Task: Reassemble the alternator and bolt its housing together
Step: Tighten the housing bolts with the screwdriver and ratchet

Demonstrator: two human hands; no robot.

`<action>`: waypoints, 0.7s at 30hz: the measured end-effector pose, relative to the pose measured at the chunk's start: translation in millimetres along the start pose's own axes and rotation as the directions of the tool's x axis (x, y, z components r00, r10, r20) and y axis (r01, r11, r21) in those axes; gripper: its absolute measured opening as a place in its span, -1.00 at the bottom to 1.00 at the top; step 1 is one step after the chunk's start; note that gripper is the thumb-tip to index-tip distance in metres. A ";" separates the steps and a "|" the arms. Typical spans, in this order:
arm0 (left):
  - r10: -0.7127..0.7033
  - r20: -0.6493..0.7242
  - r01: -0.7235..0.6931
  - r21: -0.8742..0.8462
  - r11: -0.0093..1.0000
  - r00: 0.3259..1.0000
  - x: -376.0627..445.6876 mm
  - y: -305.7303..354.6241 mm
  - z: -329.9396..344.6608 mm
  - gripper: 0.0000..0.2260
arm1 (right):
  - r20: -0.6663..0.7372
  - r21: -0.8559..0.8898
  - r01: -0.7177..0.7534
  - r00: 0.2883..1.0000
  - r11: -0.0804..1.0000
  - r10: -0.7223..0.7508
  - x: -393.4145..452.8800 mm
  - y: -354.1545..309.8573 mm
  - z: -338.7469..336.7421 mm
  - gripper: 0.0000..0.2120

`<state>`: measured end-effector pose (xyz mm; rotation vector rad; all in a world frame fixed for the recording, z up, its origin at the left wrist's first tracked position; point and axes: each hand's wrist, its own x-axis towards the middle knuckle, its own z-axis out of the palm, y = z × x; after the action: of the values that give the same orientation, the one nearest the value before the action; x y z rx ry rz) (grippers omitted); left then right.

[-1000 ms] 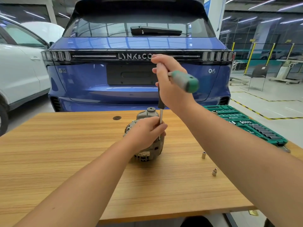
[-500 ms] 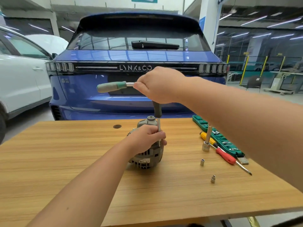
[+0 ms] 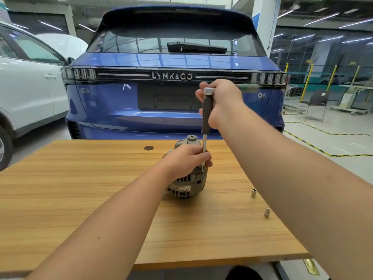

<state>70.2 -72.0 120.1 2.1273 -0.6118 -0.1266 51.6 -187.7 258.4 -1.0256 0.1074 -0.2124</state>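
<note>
The ratchet's green handle (image 3: 247,88) has swung from nine to three o'clock. The right hand (image 3: 223,102) grips it, twelve o'clock above the alternator (image 3: 186,183) mid-table, which the left hand (image 3: 186,162) grasps.

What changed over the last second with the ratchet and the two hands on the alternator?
The ratchet handle swung round: it pointed right a second ago, left half a second ago, and points right again now, with the right hand gripping its head throughout. The left hand stayed on the alternator, fingers steadying the extension shaft. The alternator and two loose sockets kept their places on the table.
</note>
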 end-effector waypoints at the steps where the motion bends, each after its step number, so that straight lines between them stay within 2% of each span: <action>1: -0.002 0.004 0.002 -0.004 1.000 1.000 0.0 0.4 0.7 -0.79 | -0.018 0.074 0.067 0.998 0.995 -0.066 -0.3 4.6 -6.7 -0.81; 3: -0.002 0.008 0.002 -0.004 1.000 1.000 1.0 0.8 1.0 -0.80 | 0.011 0.074 0.261 0.965 0.962 -0.263 -3.5 16.1 -18.3 -0.95; 5: -0.002 0.008 0.002 -0.012 1.000 1.000 2.0 1.0 0.6 -0.81 | 0.095 -0.154 0.510 0.860 0.846 -0.501 -8.1 24.9 -24.9 -0.92; 6: 0.000 0.010 0.000 -0.012 1.000 1.000 2.1 0.8 0.6 -0.81 | 0.174 -0.313 0.639 0.766 0.702 -0.619 -9.4 27.5 -27.5 -0.88; 7: 0.003 0.012 -0.002 -0.009 1.000 1.000 2.4 0.7 1.0 -0.81 | 0.290 -0.455 0.747 0.640 0.485 -0.712 -9.4 28.6 -30.3 -0.83; 8: 0.004 0.015 -0.004 -0.011 1.000 1.000 2.3 0.7 1.3 -0.81 | 0.431 -0.556 0.800 0.509 0.225 -0.745 -7.6 28.4 -33.2 -0.78; 9: 0.006 0.019 -0.006 -0.017 1.000 1.000 1.5 0.7 1.4 -0.81 | 0.560 -0.610 0.792 0.421 -0.011 -0.714 -6.7 27.7 -34.6 -0.76; 10: 0.009 0.019 -0.008 -0.023 1.000 1.000 1.0 0.9 1.3 -0.81 | 0.657 -0.628 0.757 0.389 -0.183 -0.646 -6.4 25.9 -34.7 -0.74; 11: 0.011 0.017 -0.011 -0.027 1.000 1.000 0.3 0.5 0.9 -0.81 | 0.713 -0.630 0.726 0.401 -0.276 -0.575 -7.2 23.5 -32.6 -0.72; 12: 0.013 0.015 -0.013 -0.030 0.999 1.000 -0.6 0.3 0.7 -0.80 | 0.743 -0.629 0.710 0.429 -0.317 -0.514 -8.4 20.8 -30.2 -0.68; 15: 0.014 0.000 -0.014 -0.029 0.999 1.000 -3.5 1.8 1.6 -0.80 | 0.771 -0.634 0.683 0.521 -0.363 -0.366 -12.2 9.3 -27.6 -0.48; 21: 0.002 -0.023 -0.002 0.005 1.000 1.000 -8.8 9.3 1.5 -0.78 | 0.784 -0.610 0.665 0.585 -0.431 -0.207 -18.9 -6.0 -21.1 -0.56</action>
<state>58.6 -73.5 125.4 2.1295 -0.6010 -0.0991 28.5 -204.1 252.5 -2.7999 -0.7463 -0.9362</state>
